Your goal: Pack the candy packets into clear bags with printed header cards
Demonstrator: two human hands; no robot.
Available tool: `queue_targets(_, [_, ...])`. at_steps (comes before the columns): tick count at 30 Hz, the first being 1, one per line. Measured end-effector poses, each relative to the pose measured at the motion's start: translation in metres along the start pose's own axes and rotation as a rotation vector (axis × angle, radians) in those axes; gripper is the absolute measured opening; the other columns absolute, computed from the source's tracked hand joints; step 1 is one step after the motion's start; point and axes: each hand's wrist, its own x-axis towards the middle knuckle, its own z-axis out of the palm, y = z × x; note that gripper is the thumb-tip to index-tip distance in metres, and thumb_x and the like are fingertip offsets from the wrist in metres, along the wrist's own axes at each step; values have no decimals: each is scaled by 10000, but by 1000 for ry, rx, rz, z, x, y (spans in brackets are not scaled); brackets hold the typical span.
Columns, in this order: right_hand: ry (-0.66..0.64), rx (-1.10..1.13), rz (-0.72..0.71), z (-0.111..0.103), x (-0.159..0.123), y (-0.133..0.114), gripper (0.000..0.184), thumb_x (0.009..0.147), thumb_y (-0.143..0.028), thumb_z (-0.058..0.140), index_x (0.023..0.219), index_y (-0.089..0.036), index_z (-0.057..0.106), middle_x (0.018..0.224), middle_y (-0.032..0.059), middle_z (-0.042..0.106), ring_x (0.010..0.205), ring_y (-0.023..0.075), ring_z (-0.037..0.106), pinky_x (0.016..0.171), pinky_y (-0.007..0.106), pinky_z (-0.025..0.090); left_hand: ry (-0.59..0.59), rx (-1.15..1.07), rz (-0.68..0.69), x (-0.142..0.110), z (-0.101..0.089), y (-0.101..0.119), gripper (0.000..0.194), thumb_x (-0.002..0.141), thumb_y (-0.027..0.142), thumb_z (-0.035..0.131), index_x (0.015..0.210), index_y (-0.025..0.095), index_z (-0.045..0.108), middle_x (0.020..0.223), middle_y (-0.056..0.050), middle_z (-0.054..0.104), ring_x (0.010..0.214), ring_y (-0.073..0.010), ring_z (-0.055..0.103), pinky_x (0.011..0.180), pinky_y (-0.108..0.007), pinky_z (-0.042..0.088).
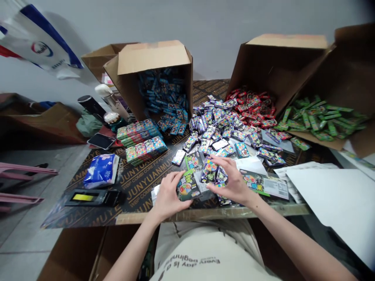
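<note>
My left hand [170,195] grips a green printed foil packet [186,186] at the near edge of the board. My right hand [230,179] pinches a dark purple packet [209,172] between fingers and thumb, close to the green one. A loose heap of purple packets [216,128] spreads just beyond both hands. Red packets [252,107] spill from a tipped cardboard box [278,66], and green stick packs [319,119] lie in another box [336,89]. Blue packets [162,93] fill a third box [152,66]. Stacked multicoloured packs [143,144] stand on the left.
The dark printed board [137,183] holds a tissue pack [101,170], a black case [90,197], a phone [101,140] and white sheets [331,207]. Bottles [109,99] stand behind. A cardboard box [73,253] sits below the board's near edge.
</note>
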Motion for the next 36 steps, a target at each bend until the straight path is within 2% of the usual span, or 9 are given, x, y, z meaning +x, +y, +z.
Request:
queue_targets(2, [-119,-178,-102,-1,-2,-7,559,730,-247,593,1257,-254,407,1348,82,428,1211,284,375,968,466,289,-6,66,36,-2,1,-1,776,519,268,717,1254,251,466,1161,-91,514,1075,-298,466,944,-406,339])
queue_targets(5, [-250,-291,-149,1,-4,-9,567,715,-159,551,1261,-243,422,1368,94,403,1195,291,379,947,465,275,24,99,47,-4,2,-1,777,550,269,703,1281,248,441,1167,-99,523,1093,-305,456,954,-413,323])
queue_targets(9, [-331,-240,-158,-2,-5,-6,659,663,-188,577,1292,-227,384,1315,98,450,1171,288,391,939,453,272,13,95,49,-4,2,1,773,548,255,701,1276,247,443,1179,-99,534,1100,-307,451,971,-428,306])
queue_targets(14, [-404,-159,-232,-9,0,-5,666,653,-277,590,1281,-217,378,1224,89,519,1115,276,425,929,440,261,-42,55,67,-5,3,1,775,530,260,709,1264,249,460,1172,-91,543,1063,-302,467,958,-424,321])
queue_targets(20, [-444,-168,-215,-9,1,-12,658,626,-316,588,1243,-171,410,1155,118,550,1003,281,452,885,439,268,-89,75,71,-8,3,-1,807,501,299,733,1260,234,467,1146,-98,535,1042,-302,467,935,-425,349])
queue_targets(27, [-515,-62,-259,-8,-1,-3,689,608,-307,590,1258,-193,394,1101,79,575,968,252,456,916,433,255,-155,35,85,-13,8,0,789,501,328,746,1240,231,486,1131,-92,535,1046,-294,472,932,-415,370])
queue_targets(30, [-472,-24,-231,-4,-4,-1,723,599,-330,612,1270,-190,383,1074,80,576,954,242,463,912,416,266,-159,7,74,-15,11,-1,784,505,318,746,1238,229,483,1126,-89,539,1044,-286,482,925,-399,385])
queue_targets(33, [-384,-22,-186,1,-8,1,752,597,-352,625,1285,-201,361,1134,83,549,1003,252,445,926,418,249,-140,-24,42,-14,13,-1,798,505,295,743,1250,235,464,1146,-88,521,1067,-281,477,941,-391,382])
queue_targets(36, [-352,-28,-155,3,-9,5,761,599,-353,636,1291,-212,351,1165,82,532,1020,257,440,924,418,245,-142,-13,27,-13,15,-2,811,517,290,731,1268,225,434,1156,-90,498,1083,-274,465,953,-398,376])
